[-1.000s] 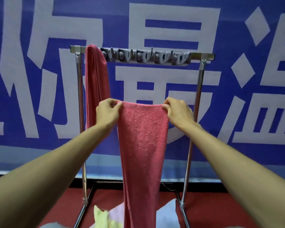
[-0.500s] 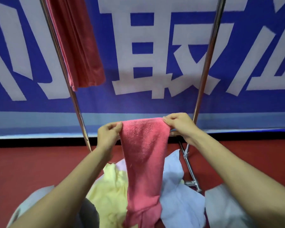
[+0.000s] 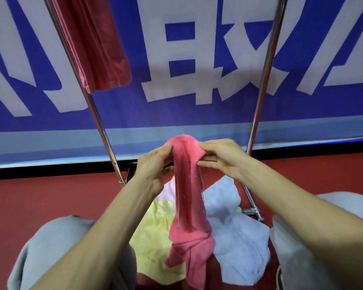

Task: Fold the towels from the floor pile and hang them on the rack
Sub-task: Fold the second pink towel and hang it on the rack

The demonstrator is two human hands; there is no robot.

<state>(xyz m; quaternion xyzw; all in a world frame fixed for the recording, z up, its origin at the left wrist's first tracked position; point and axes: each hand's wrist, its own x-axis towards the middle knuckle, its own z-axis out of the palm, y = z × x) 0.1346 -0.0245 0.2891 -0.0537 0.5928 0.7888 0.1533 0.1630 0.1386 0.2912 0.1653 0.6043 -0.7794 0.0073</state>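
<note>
Step in hand: folding. Your left hand [image 3: 153,166] and right hand [image 3: 220,158] each pinch the top edge of the pink towel [image 3: 187,195], fingertips close together, cloth humped between them. Its tail drops below your fingers onto the floor pile [image 3: 153,237].

Next, by my judgement — close the halves flat, then lift above your fingers to the rack [image 3: 264,80], beside the hung red towel [image 3: 96,49].

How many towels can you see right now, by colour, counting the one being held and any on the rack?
Coral pink: 2, held towel and hung towel
Yellow towel: 1
Light blue towel: 1
Pale pink towel: 1, partly hidden
Total: 5
</note>
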